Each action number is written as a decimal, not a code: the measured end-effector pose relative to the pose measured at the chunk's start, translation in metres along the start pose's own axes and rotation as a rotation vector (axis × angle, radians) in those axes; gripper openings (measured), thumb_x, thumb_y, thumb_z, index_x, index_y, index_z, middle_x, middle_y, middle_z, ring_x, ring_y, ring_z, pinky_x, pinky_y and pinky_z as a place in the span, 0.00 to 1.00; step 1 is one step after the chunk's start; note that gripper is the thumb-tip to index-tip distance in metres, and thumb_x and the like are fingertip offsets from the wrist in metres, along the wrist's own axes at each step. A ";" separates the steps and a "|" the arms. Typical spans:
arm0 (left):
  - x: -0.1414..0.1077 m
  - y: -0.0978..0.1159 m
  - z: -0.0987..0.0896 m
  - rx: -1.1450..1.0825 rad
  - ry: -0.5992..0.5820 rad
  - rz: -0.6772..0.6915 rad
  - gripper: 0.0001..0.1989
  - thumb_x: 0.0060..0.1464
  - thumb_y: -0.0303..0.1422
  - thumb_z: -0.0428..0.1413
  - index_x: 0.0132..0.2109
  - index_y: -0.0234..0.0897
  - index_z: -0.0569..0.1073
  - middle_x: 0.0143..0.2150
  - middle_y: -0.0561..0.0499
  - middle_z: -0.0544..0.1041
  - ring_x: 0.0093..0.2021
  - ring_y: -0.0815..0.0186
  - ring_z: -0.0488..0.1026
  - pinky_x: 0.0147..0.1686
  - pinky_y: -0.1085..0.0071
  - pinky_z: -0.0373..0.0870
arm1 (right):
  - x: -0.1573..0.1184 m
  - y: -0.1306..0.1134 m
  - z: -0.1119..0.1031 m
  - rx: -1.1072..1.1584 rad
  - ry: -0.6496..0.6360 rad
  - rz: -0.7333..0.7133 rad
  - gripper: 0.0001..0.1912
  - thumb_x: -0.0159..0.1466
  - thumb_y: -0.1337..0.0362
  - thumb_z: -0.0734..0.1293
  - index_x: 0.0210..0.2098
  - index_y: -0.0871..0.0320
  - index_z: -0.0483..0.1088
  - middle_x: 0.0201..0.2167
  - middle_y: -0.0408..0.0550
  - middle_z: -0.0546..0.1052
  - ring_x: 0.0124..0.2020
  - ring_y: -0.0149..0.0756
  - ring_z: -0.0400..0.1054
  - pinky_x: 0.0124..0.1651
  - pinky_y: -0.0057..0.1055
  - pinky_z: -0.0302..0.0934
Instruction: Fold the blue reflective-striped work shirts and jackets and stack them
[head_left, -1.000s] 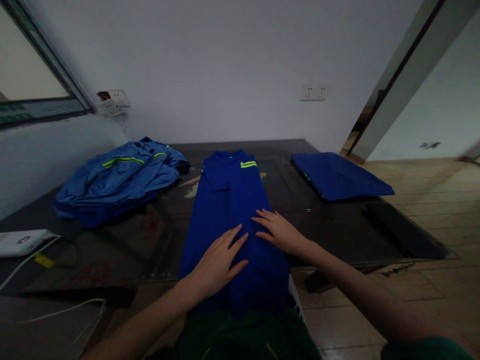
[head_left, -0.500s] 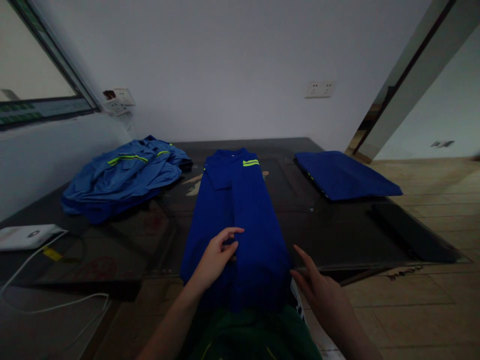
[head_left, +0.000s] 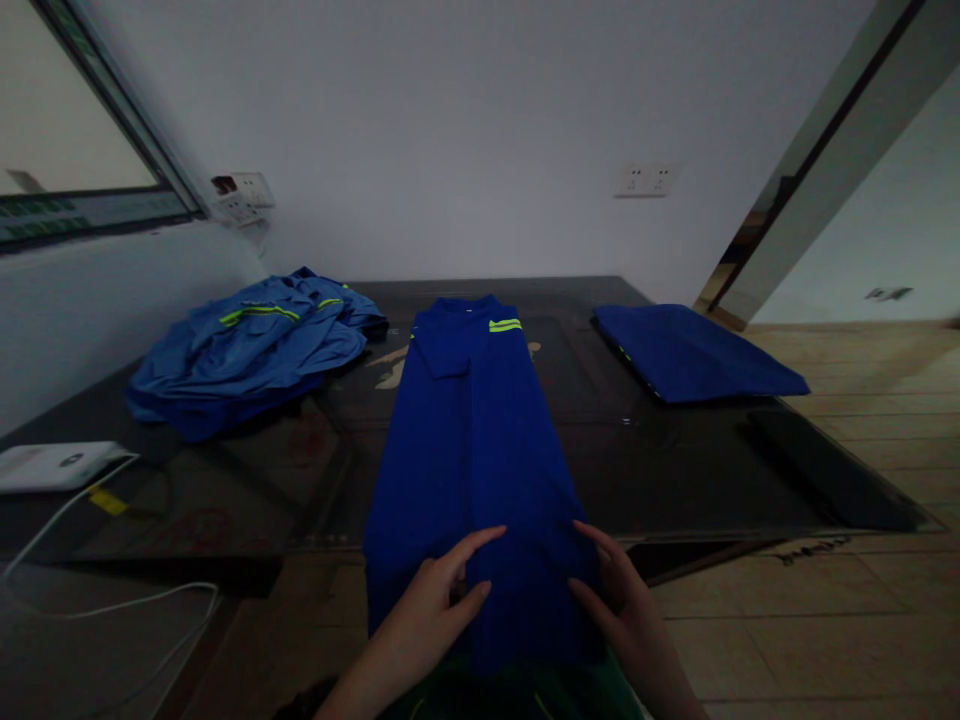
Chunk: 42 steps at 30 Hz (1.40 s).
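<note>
A blue work shirt (head_left: 517, 430) with yellow-green stripes on its chest lies lengthwise on the dark table, its collar toward the wall. Both sides are folded inward, and its lower part hangs over the front edge. Resting on the lower middle of the shirt, my left hand (head_left: 446, 595) has its thumb and index finger stretched apart. At the shirt's lower right edge is my right hand (head_left: 622, 590), also with thumb and index finger spread, the fingertips touching the cloth. Neither hand shows cloth pinched between the fingers.
A crumpled heap of blue clothes (head_left: 255, 350) sits at the table's left. On the right lies a folded blue garment (head_left: 697, 355), with a dark flat object (head_left: 829, 470) in front of it. A white device (head_left: 60, 467) with a cable (head_left: 112, 610) is at the left edge.
My left hand has slid down the shirt toward me. My right hand has come in from beside the shirt onto its right edge. The shirt's lower end reaches slightly nearer to me.
</note>
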<state>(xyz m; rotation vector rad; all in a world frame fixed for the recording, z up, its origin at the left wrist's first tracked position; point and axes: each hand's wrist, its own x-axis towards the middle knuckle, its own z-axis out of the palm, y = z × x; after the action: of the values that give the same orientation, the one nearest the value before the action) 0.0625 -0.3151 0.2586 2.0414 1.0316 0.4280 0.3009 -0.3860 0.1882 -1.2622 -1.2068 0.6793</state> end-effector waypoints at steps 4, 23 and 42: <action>-0.014 0.003 -0.025 0.262 -0.083 0.015 0.28 0.61 0.39 0.49 0.67 0.50 0.56 0.28 0.56 0.69 0.26 0.70 0.67 0.33 0.74 0.64 | -0.005 0.011 0.000 -0.160 0.052 -0.020 0.22 0.62 0.55 0.66 0.55 0.51 0.68 0.54 0.51 0.73 0.55 0.44 0.68 0.56 0.39 0.65; 0.250 0.006 -0.123 0.964 0.367 0.236 0.30 0.65 0.38 0.36 0.69 0.26 0.49 0.70 0.39 0.49 0.70 0.59 0.46 0.66 0.55 0.46 | -0.013 0.005 -0.007 -0.232 -0.118 0.048 0.22 0.61 0.52 0.67 0.53 0.48 0.72 0.56 0.47 0.73 0.58 0.45 0.66 0.61 0.40 0.59; 0.227 0.015 -0.120 0.797 0.545 0.405 0.24 0.66 0.37 0.41 0.66 0.39 0.59 0.70 0.45 0.52 0.70 0.57 0.47 0.66 0.50 0.44 | -0.016 -0.005 -0.020 -0.305 -0.291 0.011 0.21 0.62 0.49 0.65 0.52 0.48 0.73 0.53 0.48 0.75 0.55 0.46 0.69 0.57 0.45 0.63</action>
<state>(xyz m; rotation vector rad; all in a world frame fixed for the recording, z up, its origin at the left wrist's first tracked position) 0.1375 -0.0808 0.3344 2.9708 1.2253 0.9337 0.3139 -0.4085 0.1911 -1.4562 -1.5895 0.7239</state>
